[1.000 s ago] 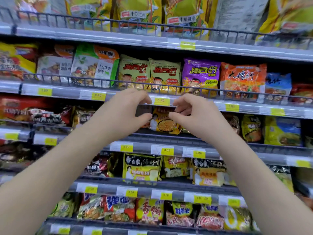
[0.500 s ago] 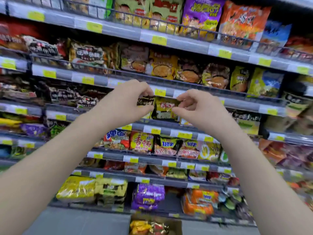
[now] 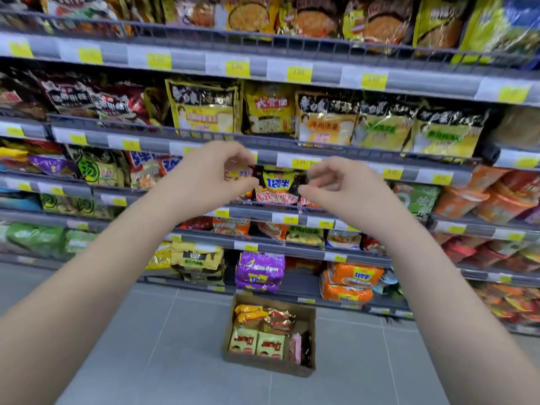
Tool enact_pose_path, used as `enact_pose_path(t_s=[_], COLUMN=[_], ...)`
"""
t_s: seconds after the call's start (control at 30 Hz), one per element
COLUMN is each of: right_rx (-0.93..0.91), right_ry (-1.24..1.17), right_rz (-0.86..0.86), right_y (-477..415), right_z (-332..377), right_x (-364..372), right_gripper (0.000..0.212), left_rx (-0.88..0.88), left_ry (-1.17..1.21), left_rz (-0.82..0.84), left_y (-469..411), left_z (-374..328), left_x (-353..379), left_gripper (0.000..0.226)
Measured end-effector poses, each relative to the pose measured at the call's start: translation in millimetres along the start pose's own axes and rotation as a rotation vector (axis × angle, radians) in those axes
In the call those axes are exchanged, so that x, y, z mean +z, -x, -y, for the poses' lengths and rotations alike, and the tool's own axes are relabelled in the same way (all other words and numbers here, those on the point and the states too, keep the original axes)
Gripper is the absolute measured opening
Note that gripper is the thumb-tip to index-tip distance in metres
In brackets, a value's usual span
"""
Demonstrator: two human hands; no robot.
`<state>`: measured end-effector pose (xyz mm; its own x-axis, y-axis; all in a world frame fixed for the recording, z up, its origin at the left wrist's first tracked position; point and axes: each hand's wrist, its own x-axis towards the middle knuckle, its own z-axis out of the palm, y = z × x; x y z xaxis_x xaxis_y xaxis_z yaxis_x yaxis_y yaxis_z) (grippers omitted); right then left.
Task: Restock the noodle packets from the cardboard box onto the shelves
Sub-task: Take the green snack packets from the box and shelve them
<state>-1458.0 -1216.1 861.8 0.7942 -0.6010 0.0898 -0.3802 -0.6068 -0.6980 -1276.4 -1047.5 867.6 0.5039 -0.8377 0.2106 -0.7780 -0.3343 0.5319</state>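
Both bare forearms reach up in front of the shelves [image 3: 321, 72]. The left hand [image 3: 210, 173] and the right hand [image 3: 336, 184] are level with the third shelf down. On each hand the fingers curl in toward the thumb, so the grip is narrow. Stocked packets sit directly behind the fingertips, and it cannot be told whether either hand pinches anything. A yellow and blue packet [image 3: 277, 182] stands on the shelf in the gap between the two hands.

The cardboard box [image 3: 263, 364] sits on the grey tiled floor [image 3: 146, 346], below the hands and near the front edge of the bottom shelf. It is open at the top. The noodle packets [image 3: 257, 342] in it lie flat: yellow and red-gold ones toward the back, two pale green ones side by side at the front, and a pink and a dark one at its right wall.

Every shelf is crowded with packets behind a low wire rail [image 3: 263, 42], and yellow price tags [image 3: 299, 75] run along the front edges. On the bottom shelf just behind the box are a purple pack [image 3: 260, 270], a yellow and black pack [image 3: 198, 258] to its left and an orange pack [image 3: 347, 285] to its right.
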Motion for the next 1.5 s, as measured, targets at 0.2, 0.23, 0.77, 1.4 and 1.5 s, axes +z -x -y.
enact_pose_path(t_s=[0.2,0.23,0.77,1.4,1.5], right_rx=[0.124,0.145,0.512,0.763,0.824], right_ry=[-0.116,-0.123,-0.161,0.217,0.223], right_rz=[0.143,0.174,0.397,0.741,0.750], right_y=[-6,-6,-23,8,6], right_z=[-87,-97,-275,-626,-646], right_x=[34,41,230,632,659], right_gripper=[0.025,0.025,0.031,0.053,0.061], left_rx=[-0.191,-0.216,-0.595,-0.822,-0.841], left_ry=[0.090,0.101,0.277,-0.065,-0.099], left_rz=[0.142,0.171,0.491,0.883,0.942], left_y=[4,4,19,118,122], left_z=[20,25,173,494,514], left_x=[87,99,317,749,782], left_gripper=[0.027,0.026,0.024,0.055,0.047])
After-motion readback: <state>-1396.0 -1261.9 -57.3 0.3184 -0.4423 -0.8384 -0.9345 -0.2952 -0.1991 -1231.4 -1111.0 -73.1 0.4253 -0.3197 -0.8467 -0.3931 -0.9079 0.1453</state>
